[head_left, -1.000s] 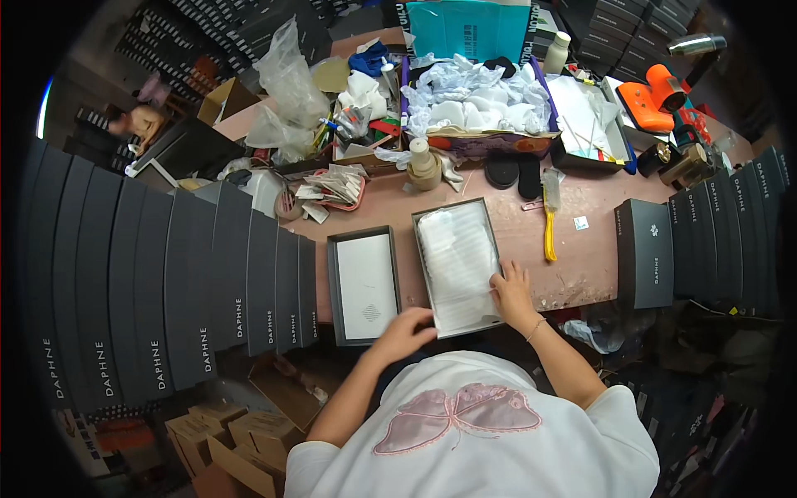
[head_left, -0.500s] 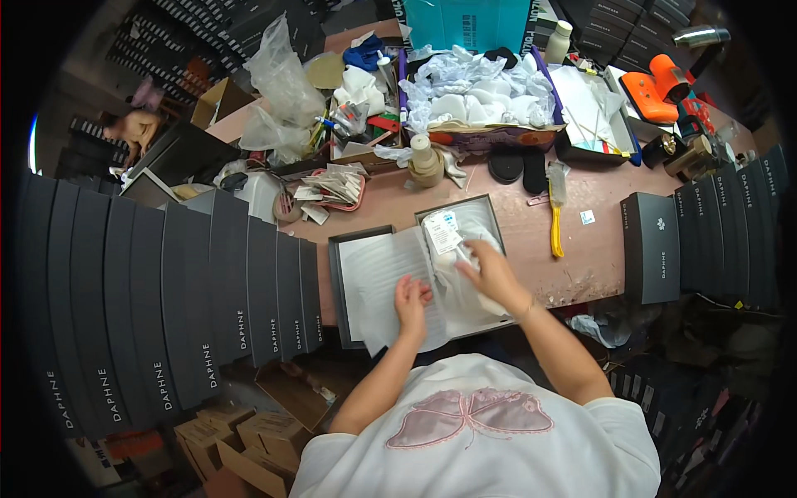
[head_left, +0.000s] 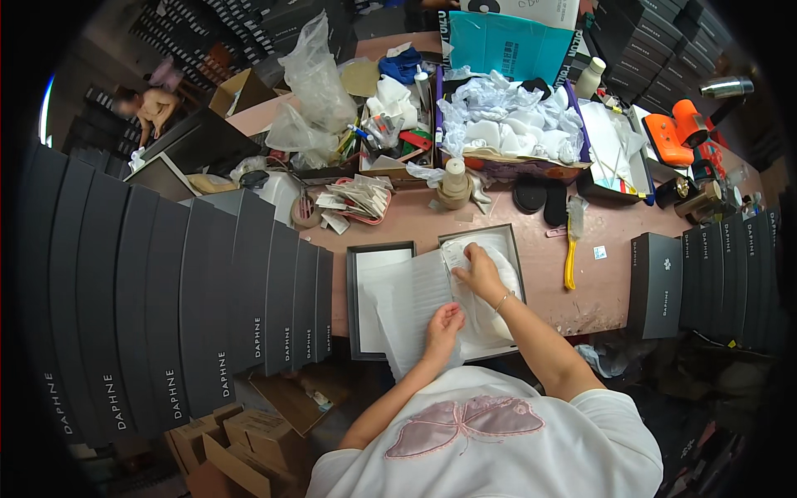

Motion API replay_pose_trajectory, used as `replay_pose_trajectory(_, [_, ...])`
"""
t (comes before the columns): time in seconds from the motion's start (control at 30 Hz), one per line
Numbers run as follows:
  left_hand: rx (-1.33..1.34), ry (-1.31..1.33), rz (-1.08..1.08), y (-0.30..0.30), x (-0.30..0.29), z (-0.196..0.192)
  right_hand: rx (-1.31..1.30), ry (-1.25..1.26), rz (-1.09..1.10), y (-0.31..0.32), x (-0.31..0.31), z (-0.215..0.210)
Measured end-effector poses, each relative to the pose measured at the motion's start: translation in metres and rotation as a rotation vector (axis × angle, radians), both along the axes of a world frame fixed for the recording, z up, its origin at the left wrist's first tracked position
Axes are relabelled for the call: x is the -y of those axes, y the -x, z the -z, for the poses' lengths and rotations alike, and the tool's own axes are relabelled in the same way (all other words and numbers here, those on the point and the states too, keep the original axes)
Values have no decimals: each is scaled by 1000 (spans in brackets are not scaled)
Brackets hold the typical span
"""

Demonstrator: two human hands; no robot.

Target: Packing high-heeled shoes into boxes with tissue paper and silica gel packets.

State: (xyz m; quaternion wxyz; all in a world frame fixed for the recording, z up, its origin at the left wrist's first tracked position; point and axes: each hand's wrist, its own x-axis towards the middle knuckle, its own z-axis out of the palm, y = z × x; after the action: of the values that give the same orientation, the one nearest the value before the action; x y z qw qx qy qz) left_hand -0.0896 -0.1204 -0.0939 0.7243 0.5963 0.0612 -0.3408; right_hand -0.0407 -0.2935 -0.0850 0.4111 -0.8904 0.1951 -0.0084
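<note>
A shallow dark shoe box (head_left: 516,270) lies in front of me, with white-wrapped contents (head_left: 490,319) inside. Its dark lid (head_left: 353,290) sits to the left, with a white inside. A translucent, ribbed white foam sheet (head_left: 407,307) spreads across the lid and over the box's left side. My left hand (head_left: 443,332) is closed on the right edge of this sheet, fingers bent together. Over the upper left of the box, my right hand (head_left: 483,278) curls its thumb and fingers at a white printed tag (head_left: 454,251), which its fingers partly cover.
Dark shoe boxes stand in rows at the left (head_left: 216,282) and right (head_left: 656,286). Behind are a yellow-handled brush (head_left: 570,261), a pump bottle (head_left: 453,187), a tray of paper slips (head_left: 357,199) and a carton of crumpled white paper (head_left: 515,120). Another person (head_left: 154,108) is far left.
The view has shifted, so the table appears further right and lower. My right hand has lowered onto the tag, and my left hand has moved right along the foam sheet.
</note>
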Motion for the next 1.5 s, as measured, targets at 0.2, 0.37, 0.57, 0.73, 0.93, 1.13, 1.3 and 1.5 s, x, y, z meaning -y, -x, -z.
replay_pose_trajectory(0.2, [-107,73,-19,-15,-8,-29,3,-593,130,10,25,21])
replay_pose_trajectory(0.37, [-211,280,-108,-17,15,-61,108,-859,109,53,12,-43])
replay_pose_trajectory(0.57, [-480,504,-60,-19,-3,-21,310,-246,-79,95,-44,-67])
replay_pose_trajectory(0.73, [-570,484,-64,-4,-23,-20,218,-123,-283,109,-44,-94])
replay_pose_trajectory(0.93, [-586,408,-213,-1,-37,-12,47,-125,-8,141,-8,-76])
replay_pose_trajectory(1.13, [-573,385,-74,1,-30,-36,122,75,-31,110,13,-23])
replay_pose_trajectory(1.3, [-657,435,27,14,-22,-40,-218,276,-189,74,19,5])
replay_pose_trajectory(1.5, [-728,550,-46,17,-7,-54,45,-382,-170,112,4,-83])
